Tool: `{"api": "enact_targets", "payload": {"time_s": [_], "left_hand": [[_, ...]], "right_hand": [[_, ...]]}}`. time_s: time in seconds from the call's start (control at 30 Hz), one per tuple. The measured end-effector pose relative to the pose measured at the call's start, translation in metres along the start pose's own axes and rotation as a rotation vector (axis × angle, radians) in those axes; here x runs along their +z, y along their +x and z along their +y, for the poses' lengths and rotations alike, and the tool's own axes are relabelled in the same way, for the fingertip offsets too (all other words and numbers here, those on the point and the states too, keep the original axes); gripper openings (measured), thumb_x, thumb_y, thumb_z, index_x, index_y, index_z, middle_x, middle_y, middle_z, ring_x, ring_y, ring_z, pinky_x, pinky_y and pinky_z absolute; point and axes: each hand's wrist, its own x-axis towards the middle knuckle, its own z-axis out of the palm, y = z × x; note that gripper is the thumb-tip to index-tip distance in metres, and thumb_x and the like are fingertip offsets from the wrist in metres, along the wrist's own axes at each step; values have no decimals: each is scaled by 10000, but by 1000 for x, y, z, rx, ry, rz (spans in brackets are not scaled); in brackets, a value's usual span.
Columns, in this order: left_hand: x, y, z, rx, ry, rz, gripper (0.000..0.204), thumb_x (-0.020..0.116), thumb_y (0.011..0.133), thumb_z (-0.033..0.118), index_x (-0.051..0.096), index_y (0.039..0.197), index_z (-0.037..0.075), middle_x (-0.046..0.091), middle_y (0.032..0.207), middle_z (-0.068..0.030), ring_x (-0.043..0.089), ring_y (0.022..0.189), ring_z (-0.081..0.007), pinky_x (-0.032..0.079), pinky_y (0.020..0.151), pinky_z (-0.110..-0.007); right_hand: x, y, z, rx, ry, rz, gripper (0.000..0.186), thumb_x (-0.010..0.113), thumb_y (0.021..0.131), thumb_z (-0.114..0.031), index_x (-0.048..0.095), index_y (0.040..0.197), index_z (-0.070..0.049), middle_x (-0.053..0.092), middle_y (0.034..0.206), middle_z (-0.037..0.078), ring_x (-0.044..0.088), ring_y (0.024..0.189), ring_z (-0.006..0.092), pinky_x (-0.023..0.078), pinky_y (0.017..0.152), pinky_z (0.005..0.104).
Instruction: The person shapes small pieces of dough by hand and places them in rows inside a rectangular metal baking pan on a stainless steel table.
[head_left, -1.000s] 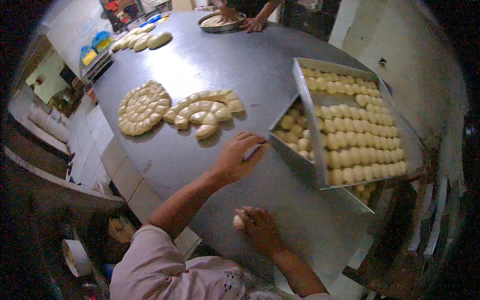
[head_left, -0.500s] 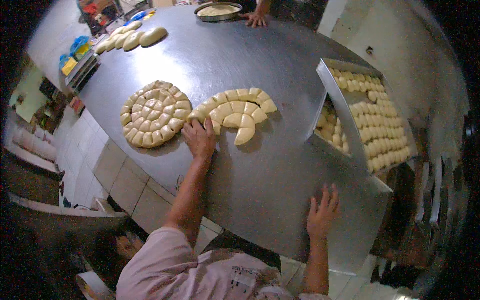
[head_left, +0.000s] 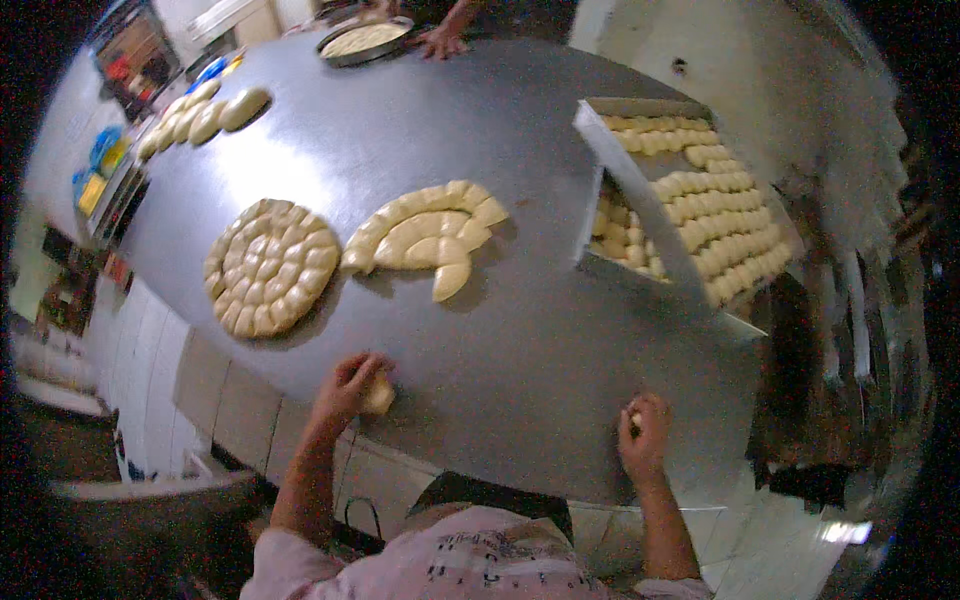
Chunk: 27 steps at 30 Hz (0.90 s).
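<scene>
Near the table's front edge, my left hand (head_left: pixel 346 392) is closed round a pale dough piece (head_left: pixel 379 394). My right hand (head_left: pixel 645 432) is curled at the front right of the table; a small pale spot shows between its fingers, too little to name. Beyond my left hand lies a round of dough cut into many small pieces (head_left: pixel 270 268), its wedges in rings. To its right, a partly broken-up cut dough round (head_left: pixel 415 232) forms a fan shape with one wedge sticking out toward me.
At the right, a metal tray (head_left: pixel 640 190) with rows of dough balls rests tilted over another tray (head_left: pixel 590 235) holding more. Smooth dough lumps (head_left: pixel 205 120) lie far left. Another person's hand (head_left: pixel 442 42) touches the far edge beside a round pan (head_left: pixel 365 42).
My left hand has drawn back from the fan-shaped dough toward me with a piece in it. My right hand has curled its fingers. The view has shifted.
</scene>
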Motion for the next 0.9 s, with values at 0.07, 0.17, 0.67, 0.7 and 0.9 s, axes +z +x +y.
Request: {"api": "enact_targets", "payload": {"time_s": [0.07,0.17,0.67,0.7,0.9], "left_hand": [[-14,-21,-1,-50,-481,-137,275,559,854,198,562,1065,20,558,957,-59,537,874,-158,446,754,-289],[18,-32,17,122,-411,-221,270,536,861,192,561,1059,9,538,1011,-70,521,901,-155,423,786,-271],[199,-8,50,293,-155,-179,233,604,808,105,394,710,127,381,664,41,379,618,-74,317,549,-236],[198,-7,49,315,-192,-122,253,615,795,84,382,706,130,371,661,50,363,611,-70,304,543,-233],[200,-49,56,218,-264,-11,239,634,774,50,424,865,118,437,811,22,435,739,-82,374,652,-222]], "right_hand": [[-13,-3,88,-53,-469,93,262,674,700,-191,522,849,-39,543,843,148,518,888,300,441,706,408],[5,52,122,591,-116,54,238,662,702,-173,530,829,-21,540,813,152,526,873,297,450,664,397],[-66,30,118,214,110,-222,275,602,723,-139,549,974,-40,564,948,139,539,884,316,440,778,359],[-81,21,140,253,154,-235,300,596,723,-139,549,1001,-36,570,947,141,545,887,312,442,785,344],[-148,189,169,376,1118,-36,265,562,797,-157,556,1032,-36,557,1004,68,533,943,171,429,846,305]]}}
